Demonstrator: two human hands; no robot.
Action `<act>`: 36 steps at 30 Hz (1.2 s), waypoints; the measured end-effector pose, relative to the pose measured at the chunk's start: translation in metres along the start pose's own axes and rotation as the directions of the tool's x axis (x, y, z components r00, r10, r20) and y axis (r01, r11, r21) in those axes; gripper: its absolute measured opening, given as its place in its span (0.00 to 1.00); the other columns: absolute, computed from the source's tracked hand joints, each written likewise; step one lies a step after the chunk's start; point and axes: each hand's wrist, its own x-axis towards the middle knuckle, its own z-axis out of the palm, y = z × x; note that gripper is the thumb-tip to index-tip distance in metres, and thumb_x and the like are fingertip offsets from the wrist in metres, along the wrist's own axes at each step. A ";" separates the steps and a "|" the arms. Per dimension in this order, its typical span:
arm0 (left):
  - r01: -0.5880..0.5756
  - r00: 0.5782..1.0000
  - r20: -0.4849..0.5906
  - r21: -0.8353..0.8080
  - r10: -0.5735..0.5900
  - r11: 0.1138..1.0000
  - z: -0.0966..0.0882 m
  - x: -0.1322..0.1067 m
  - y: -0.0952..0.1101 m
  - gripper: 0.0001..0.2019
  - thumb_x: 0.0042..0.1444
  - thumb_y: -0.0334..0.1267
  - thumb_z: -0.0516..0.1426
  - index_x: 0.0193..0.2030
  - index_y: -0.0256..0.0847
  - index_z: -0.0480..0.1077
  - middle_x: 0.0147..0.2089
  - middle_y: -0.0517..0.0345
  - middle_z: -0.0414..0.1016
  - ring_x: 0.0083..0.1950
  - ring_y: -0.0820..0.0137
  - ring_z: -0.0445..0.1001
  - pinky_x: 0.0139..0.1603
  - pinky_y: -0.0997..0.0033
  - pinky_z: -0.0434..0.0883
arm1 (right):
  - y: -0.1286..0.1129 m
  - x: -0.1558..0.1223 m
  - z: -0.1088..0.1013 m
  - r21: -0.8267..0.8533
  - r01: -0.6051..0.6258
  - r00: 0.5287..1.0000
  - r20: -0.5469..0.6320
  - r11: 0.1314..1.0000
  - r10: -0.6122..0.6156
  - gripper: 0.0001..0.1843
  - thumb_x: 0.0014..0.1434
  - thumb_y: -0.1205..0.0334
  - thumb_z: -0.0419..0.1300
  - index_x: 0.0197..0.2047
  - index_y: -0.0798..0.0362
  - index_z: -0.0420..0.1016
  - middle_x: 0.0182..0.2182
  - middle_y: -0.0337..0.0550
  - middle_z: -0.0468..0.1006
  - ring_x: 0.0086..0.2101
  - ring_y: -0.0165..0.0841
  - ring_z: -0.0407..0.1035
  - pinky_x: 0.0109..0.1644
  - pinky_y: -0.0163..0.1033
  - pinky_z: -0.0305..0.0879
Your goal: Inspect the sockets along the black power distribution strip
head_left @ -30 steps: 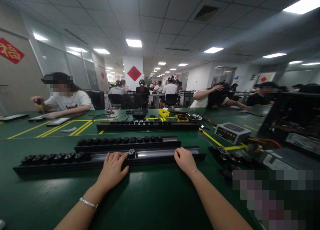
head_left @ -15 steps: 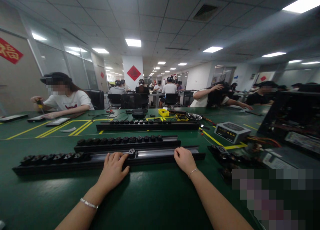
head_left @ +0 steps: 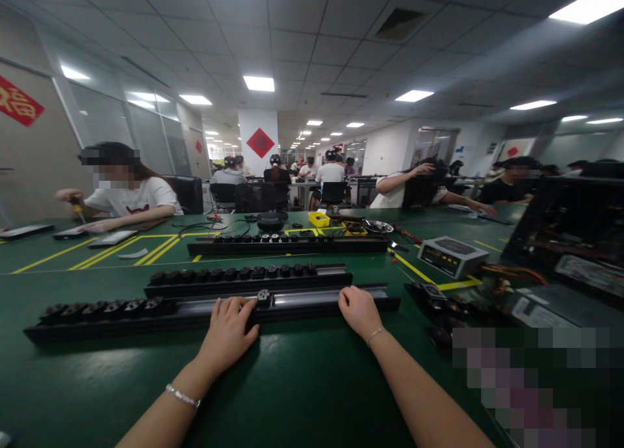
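Near rail (head_left: 312, 300): long axis laid left–right.
Module row (head_left: 102, 308): seated in the rail's left part.
Left hand (head_left: 229, 334): spread flat on the rail's front edge, nothing gripped, nearer to the lone module (head_left: 264, 298), which is touched by its fingertips.
Right hand (head_left: 359, 311): rested on the rail further right, grip not discernible.
Yellow bin (head_left: 319, 219): placed beyond the rail, contents unclear.

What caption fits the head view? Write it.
On a green table, left hand touches a lone socket module on a black rail; right hand rests on it.
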 end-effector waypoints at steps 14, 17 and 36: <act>-0.009 0.993 0.120 -0.087 0.019 0.996 0.001 0.003 -0.003 0.24 0.52 0.45 0.48 0.57 0.43 0.60 0.54 0.52 0.68 0.56 0.60 0.63 0.63 0.48 0.43 | 0.002 0.000 0.003 -0.003 0.012 1.000 -0.016 1.000 -0.012 0.14 0.58 0.64 0.46 0.30 0.53 0.72 0.29 0.41 0.73 0.33 0.29 0.65 0.41 0.34 0.52; -0.008 0.990 0.139 -0.100 0.022 0.995 0.001 0.003 -0.003 0.24 0.53 0.46 0.48 0.57 0.43 0.59 0.54 0.51 0.69 0.56 0.61 0.64 0.63 0.47 0.42 | 0.003 0.000 0.004 -0.001 0.012 1.000 -0.020 1.000 -0.012 0.14 0.58 0.64 0.46 0.30 0.53 0.71 0.29 0.41 0.73 0.33 0.29 0.65 0.41 0.34 0.52; 0.179 0.961 0.241 -0.151 -0.139 0.972 -0.013 0.015 0.011 0.20 0.51 0.47 0.48 0.50 0.43 0.62 0.51 0.50 0.72 0.53 0.59 0.67 0.60 0.41 0.42 | -0.002 0.000 -0.002 0.016 -0.011 1.000 -0.004 1.000 0.011 0.14 0.59 0.64 0.46 0.31 0.53 0.72 0.31 0.40 0.74 0.34 0.28 0.66 0.42 0.34 0.53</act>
